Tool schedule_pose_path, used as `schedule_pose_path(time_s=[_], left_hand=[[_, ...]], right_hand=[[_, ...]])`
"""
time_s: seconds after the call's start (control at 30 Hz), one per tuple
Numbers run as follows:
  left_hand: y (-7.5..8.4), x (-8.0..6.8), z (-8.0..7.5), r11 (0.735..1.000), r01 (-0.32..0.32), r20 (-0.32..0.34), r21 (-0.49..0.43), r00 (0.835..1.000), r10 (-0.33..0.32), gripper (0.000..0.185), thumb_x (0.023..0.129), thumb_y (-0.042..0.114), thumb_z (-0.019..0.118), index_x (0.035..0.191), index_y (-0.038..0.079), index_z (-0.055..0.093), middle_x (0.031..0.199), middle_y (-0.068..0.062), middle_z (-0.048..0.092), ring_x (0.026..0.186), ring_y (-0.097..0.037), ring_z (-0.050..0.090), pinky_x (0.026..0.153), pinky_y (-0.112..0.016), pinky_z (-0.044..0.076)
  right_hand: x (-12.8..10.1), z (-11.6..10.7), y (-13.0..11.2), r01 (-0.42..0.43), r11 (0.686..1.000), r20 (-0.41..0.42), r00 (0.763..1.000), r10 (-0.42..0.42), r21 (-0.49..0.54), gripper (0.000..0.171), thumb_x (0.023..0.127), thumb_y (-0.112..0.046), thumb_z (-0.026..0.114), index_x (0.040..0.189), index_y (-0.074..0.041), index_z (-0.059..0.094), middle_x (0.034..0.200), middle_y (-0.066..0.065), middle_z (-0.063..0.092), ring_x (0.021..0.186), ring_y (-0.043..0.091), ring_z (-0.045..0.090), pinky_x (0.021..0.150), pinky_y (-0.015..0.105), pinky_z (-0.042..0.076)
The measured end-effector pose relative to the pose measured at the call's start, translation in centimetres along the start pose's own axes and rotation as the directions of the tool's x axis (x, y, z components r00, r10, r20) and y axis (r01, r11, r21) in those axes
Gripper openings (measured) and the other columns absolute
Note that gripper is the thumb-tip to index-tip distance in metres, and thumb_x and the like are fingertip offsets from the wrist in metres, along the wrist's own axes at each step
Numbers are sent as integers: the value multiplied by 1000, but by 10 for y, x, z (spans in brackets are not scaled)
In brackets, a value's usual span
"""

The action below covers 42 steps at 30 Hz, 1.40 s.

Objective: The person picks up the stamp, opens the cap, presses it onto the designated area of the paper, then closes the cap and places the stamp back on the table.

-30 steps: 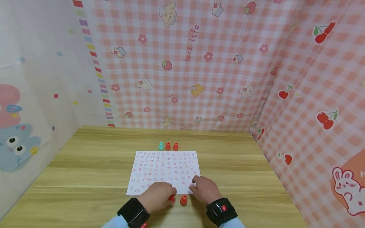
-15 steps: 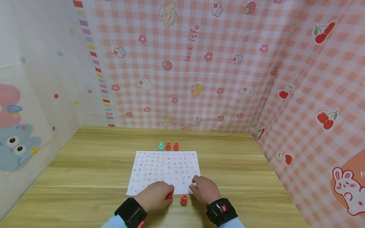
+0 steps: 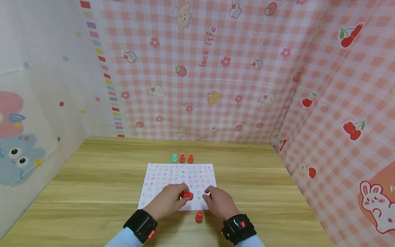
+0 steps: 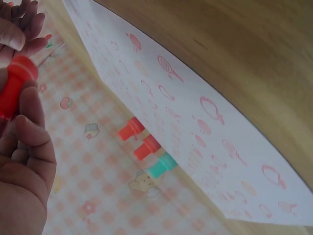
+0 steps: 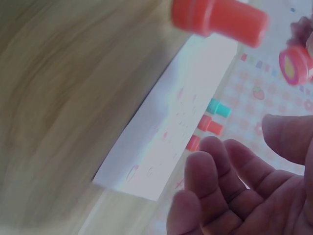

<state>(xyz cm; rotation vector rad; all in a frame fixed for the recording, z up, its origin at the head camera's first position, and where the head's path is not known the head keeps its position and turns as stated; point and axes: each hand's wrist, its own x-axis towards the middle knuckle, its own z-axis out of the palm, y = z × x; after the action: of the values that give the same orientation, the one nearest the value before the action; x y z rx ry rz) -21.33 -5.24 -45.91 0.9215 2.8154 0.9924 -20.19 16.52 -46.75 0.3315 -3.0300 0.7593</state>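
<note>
Both forearms are stretched forward from six o'clock, black bands strapped round the wrists. The left hand (image 3: 168, 200) is angled toward one o'clock, fingers curled in a pinch. The right hand (image 3: 218, 203) is held palm down toward eleven o'clock, fingers loosely bent.

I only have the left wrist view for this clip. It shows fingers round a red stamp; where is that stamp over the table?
Observer: The left hand holds the red stamp above the near part of the sheet.
Reviewer: What is the other hand doing?
Observer: The right hand rests on the sheet's near right corner, holding nothing.
Reviewer: Any stamp I can't see?
Observer: Yes, an orange stamp stands on the table between the wrists, just off the sheet.
</note>
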Motion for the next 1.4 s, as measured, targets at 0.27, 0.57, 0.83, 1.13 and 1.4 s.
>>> schedule_pose_path(time_s=[0.27,0.57,0.83,1.13,1.4], left_hand=[[3,6,4,995,20,-122,-99,992,-32,10,91,18,73,96,20,65,77,15,59,68,-6,52,60,-24,45],[3,9,11,988,-65,-225,-140,974,32,11,88,12,74,92,17,65,72,15,58,62,-2,50,56,-23,43],[8,10,14,977,-80,-209,-199,977,37,10,91,13,73,95,16,65,75,13,59,65,-3,50,57,-23,44],[7,10,15,979,-70,-216,-189,976,27,11,91,14,73,98,18,65,78,14,61,67,-4,52,58,-23,45],[5,9,15,973,-54,-206,-224,978,7,12,90,14,74,98,18,66,80,15,62,70,-5,53,60,-24,46]], right_hand=[[4,-5,-6,-17,987,16,1000,15,158,23,100,-28,59,108,-8,67,85,0,64,72,16,53,63,33,44],[8,-5,-10,-57,952,48,998,44,300,28,104,-30,51,107,-7,65,84,2,63,73,17,55,64,34,43],[7,-9,-17,-136,817,142,988,67,561,44,106,-43,41,104,-6,64,83,4,65,67,19,58,60,31,40],[8,-8,-19,-153,682,193,981,17,716,38,107,-33,43,111,1,62,82,6,63,65,16,57,59,27,40],[8,-9,-22,-185,617,215,976,27,764,36,107,-30,45,115,1,60,82,5,58,65,16,52,59,27,39]])
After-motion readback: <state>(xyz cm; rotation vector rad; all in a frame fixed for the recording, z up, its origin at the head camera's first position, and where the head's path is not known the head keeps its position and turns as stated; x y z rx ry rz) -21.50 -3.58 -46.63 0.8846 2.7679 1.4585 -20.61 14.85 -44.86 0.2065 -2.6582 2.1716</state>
